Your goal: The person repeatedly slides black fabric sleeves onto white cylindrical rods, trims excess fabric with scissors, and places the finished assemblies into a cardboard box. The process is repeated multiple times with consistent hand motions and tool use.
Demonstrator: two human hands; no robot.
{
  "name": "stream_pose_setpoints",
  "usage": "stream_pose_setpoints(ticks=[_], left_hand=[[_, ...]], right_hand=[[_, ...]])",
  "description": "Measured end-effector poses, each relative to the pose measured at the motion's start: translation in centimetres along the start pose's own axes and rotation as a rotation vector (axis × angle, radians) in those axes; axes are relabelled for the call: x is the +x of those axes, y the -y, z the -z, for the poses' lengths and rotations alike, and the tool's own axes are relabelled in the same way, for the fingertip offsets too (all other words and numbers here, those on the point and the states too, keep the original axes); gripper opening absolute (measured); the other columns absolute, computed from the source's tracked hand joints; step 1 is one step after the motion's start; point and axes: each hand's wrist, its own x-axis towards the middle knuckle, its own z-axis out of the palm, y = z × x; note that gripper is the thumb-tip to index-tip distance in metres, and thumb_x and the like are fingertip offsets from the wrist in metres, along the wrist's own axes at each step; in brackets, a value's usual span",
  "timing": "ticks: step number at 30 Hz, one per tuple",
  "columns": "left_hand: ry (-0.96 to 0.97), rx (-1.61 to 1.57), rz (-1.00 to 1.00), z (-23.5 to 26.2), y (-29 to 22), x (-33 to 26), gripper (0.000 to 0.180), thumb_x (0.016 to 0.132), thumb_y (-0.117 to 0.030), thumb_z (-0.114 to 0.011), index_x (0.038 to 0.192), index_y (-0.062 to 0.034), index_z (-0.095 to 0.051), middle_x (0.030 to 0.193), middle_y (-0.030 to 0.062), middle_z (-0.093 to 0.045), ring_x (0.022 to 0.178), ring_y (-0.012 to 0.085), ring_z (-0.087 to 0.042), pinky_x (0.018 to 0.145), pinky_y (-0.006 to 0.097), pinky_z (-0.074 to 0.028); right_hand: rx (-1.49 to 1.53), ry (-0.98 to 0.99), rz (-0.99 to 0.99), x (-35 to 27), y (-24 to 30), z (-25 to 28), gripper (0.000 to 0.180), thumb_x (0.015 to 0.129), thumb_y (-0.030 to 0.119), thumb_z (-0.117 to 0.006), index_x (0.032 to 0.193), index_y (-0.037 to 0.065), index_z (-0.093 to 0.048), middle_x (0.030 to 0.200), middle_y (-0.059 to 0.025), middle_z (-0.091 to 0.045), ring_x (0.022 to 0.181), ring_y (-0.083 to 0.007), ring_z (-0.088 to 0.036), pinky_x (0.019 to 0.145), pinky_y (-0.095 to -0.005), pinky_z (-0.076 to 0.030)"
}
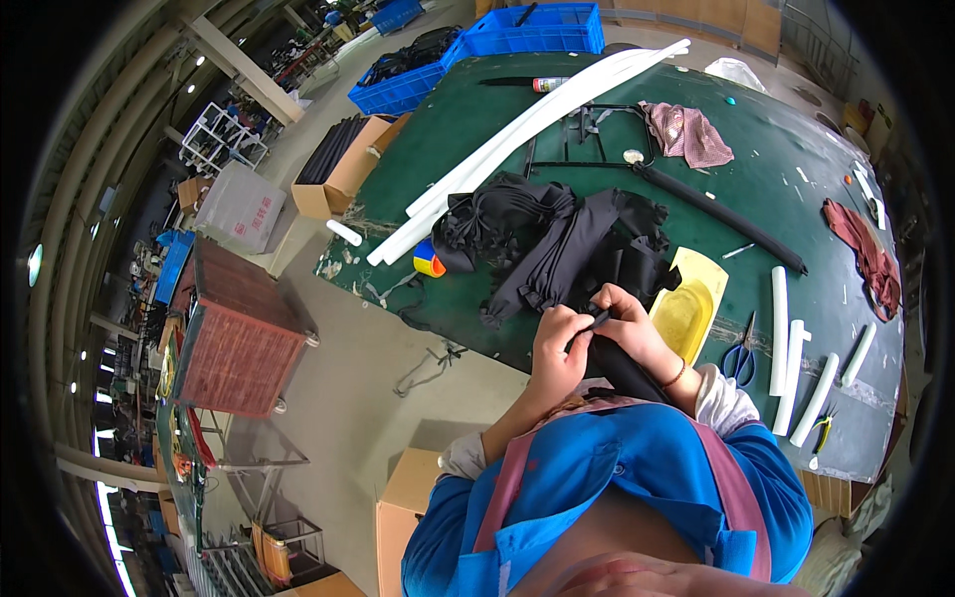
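While your left hand (pixel 557 348) and right hand (pixel 629 316) pinch fingers closed on black tube (pixel 622 366), sleeve only started; black sleeve pile (pixel 557 244) on counter (pixel 776 179) waits.

Black fabric pile (pixel 557 244), green table (pixel 776 189), yellow tray (pixel 686 303), blue crates (pixel 537 30).

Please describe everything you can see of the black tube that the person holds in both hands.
The black tube is long, round and matte, seemingly covered in black fabric or foam. It lies slanted, its upper end at the fingers and its lower end running toward the person's blue-clad body. The left hand and the right hand both close around its upper end, over the edge of the green table, just below the pile of black cloth pieces. Its far end is hidden.
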Motion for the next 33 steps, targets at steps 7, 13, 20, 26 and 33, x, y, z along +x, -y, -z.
stream_pose_setpoints(ticks=[7,13,20,26,33], left_hand=[[0.224,-0.355,0.164,2.9,0.0,-1.0,0.032,0.076,0.007,-0.06,0.107,0.0,-0.055,0.101,0.0128,-0.055,0.093,0.0239,-0.059,0.08,0.032,-0.05],[0.141,-0.256,0.081,2.2,-0.3,-0.6,0.029,0.077,0.01,-0.064,0.102,0.0017,-0.053,0.094,0.0119,-0.056,0.081,0.0205,-0.062,0.068,0.027,-0.054],[-0.032,-0.817,0.717,-0.6,-2.9,-1.7,0.017,0.084,0.007,-0.057,0.094,-0.0035,-0.049,0.065,-0.0001,-0.052,0.047,0.0048,-0.048,0.041,0.019,-0.037],[-0.002,-0.931,0.785,1.3,-3.1,-1.6,0.011,0.093,-0.009,-0.055,0.1,-0.0015,-0.055,0.075,0.0038,-0.058,0.044,0.006,-0.047,0.039,0.019,-0.034],[-0.007,-1.184,0.863,0.4,-0.3,1.6,0.032,0.098,-0.028,-0.049,0.107,-0.0005,-0.061,0.097,0.0055,-0.065,0.077,0.0097,-0.059,0.068,0.025,-0.047]], right_hand=[[0.031,-0.052,0.038,-1.5,0.4,-0.2,0.024,0.071,-0.007,-0.062,0.072,0.008,-0.043,0.078,0.0014,-0.051,0.075,-0.0065,-0.047,0.063,-0.022,-0.04],[0.074,-0.057,0.143,-1.9,1.7,-1.1,0.027,0.071,-0.011,-0.062,0.071,0.007,-0.042,0.081,0.0001,-0.047,0.075,-0.0087,-0.046,0.065,-0.0221,-0.039],[-0.424,-0.16,0.491,-2.4,2.9,-0.9,0.022,0.07,-0.01,-0.058,0.075,0.005,-0.042,0.083,-0.006,-0.045,0.078,-0.0169,-0.045,0.069,-0.026,-0.039],[-0.303,-0.173,0.518,-2.2,3.3,-0.9,0.022,0.075,-0.008,-0.062,0.078,0.004,-0.044,0.087,-0.0054,-0.046,0.081,-0.0152,-0.045,0.071,-0.0256,-0.039],[-0.14,-0.018,0.317,-2.0,3.2,-1.3,0.025,0.073,-0.004,-0.063,0.089,0.004,-0.047,0.097,-0.0062,-0.049,0.085,-0.0115,-0.047,0.074,-0.024,-0.041]])
